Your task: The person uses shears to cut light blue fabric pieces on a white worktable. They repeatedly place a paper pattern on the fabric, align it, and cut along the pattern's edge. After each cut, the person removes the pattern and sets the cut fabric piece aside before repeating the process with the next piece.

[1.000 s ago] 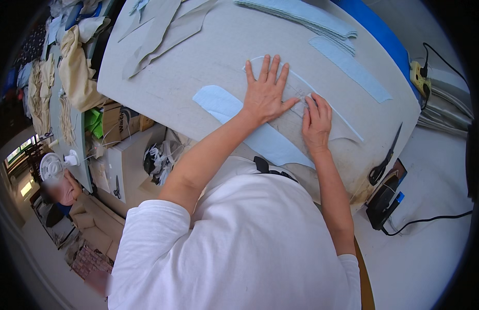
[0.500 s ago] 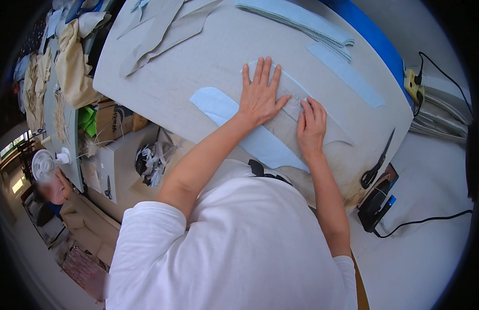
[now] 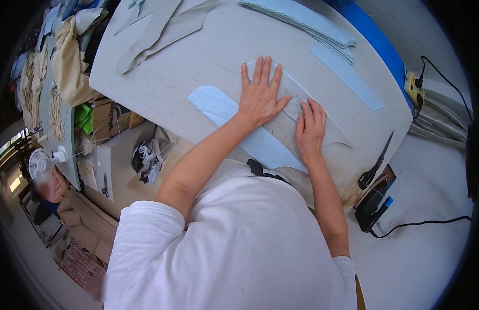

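Note:
My left hand lies flat with fingers spread on a thin grey curved piece with a pale edge, on the pale tabletop. To its right, my right hand has its fingertips curled together on the same piece; whatever sits between them is too small to make out. A light blue cloth piece lies nearer me, partly under my left forearm. Black scissors rest by the table's right edge.
Blue folded cloth, a blue strip and grey cut pieces lie farther back. A power strip and black cabled device are right; cream cloths, a fan and another person are left.
The whole view has shifted slightly. Both hands stay on the grey piece, my left spread and my right curled, with only slight movement.

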A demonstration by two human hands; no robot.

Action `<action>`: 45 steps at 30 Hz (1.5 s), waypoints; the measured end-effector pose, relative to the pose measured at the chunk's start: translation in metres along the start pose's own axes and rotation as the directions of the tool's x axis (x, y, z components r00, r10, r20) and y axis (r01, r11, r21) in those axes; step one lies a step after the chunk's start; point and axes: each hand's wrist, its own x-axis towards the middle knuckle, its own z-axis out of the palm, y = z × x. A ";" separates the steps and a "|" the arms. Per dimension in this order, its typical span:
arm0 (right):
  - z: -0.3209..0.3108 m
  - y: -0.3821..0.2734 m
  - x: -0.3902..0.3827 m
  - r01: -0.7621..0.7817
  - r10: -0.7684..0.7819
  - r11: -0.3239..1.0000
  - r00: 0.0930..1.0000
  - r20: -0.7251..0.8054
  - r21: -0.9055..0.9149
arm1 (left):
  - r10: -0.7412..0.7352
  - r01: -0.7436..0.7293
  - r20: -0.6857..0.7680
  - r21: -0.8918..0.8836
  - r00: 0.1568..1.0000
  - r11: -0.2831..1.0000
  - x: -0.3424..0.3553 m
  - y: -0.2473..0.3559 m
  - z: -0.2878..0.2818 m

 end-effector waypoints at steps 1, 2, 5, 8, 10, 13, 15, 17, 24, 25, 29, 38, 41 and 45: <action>0.000 0.001 0.000 0.008 -0.008 1.000 1.000 -0.006 0.002 | 0.003 -0.003 0.010 -0.004 1.000 1.000 0.001 0.001 -0.001; 0.000 0.001 0.001 0.013 -0.012 1.000 1.000 -0.014 0.004 | 0.010 -0.010 0.021 -0.009 1.000 1.000 0.002 0.002 -0.001; 0.004 0.004 -0.001 -0.003 0.003 1.000 0.999 -0.054 -0.002 | 0.043 -0.043 0.022 -0.021 0.999 0.999 0.004 -0.003 0.011; -0.008 0.010 -0.009 -0.019 0.019 1.000 0.992 -0.124 0.006 | 0.063 -0.063 -0.017 -0.002 0.998 0.998 0.002 -0.003 0.011; -0.035 0.013 -0.011 -0.072 0.076 0.997 0.970 -0.233 0.028 | 0.073 -0.072 -0.012 0.058 0.997 0.996 0.004 0.000 0.009; -0.063 0.047 -0.052 -0.479 0.506 0.859 0.744 -0.437 0.178 | 0.078 -0.077 0.002 0.113 0.997 0.991 0.004 0.003 0.007; -0.080 0.076 -0.082 -0.622 0.751 0.659 0.579 -0.318 0.423 | 0.086 -0.087 0.010 0.142 0.996 0.986 0.003 0.002 0.007; -0.080 0.091 -0.099 -0.647 0.874 0.459 0.454 -0.176 0.609 | 0.101 -0.102 0.013 0.162 0.995 0.981 0.004 0.001 0.010; -0.069 0.096 -0.089 -0.559 0.921 0.247 0.389 -0.012 0.792 | 0.128 -0.124 -0.010 0.173 0.992 0.977 0.003 -0.004 0.015; -0.070 0.096 -0.086 -0.565 0.920 0.242 0.393 0.000 0.789 | 0.128 -0.124 -0.009 0.178 0.992 0.976 0.004 -0.004 0.015; -0.081 0.091 -0.075 -0.663 0.913 0.306 0.409 -0.013 0.683 | 0.128 -0.126 0.000 0.165 0.992 0.978 0.004 -0.003 0.014; -0.082 0.097 -0.066 -0.745 0.892 0.344 0.450 0.050 0.571 | 0.130 -0.126 -0.011 0.167 0.991 0.978 0.003 -0.002 0.015; -0.081 0.098 -0.066 -0.749 0.899 0.335 0.435 0.043 0.571 | 0.130 -0.126 -0.014 0.164 0.991 0.978 0.003 -0.003 0.016; -0.080 0.096 -0.064 -0.747 0.915 0.316 0.403 0.020 0.585 | 0.131 -0.127 -0.017 0.172 0.991 0.977 0.003 -0.002 0.015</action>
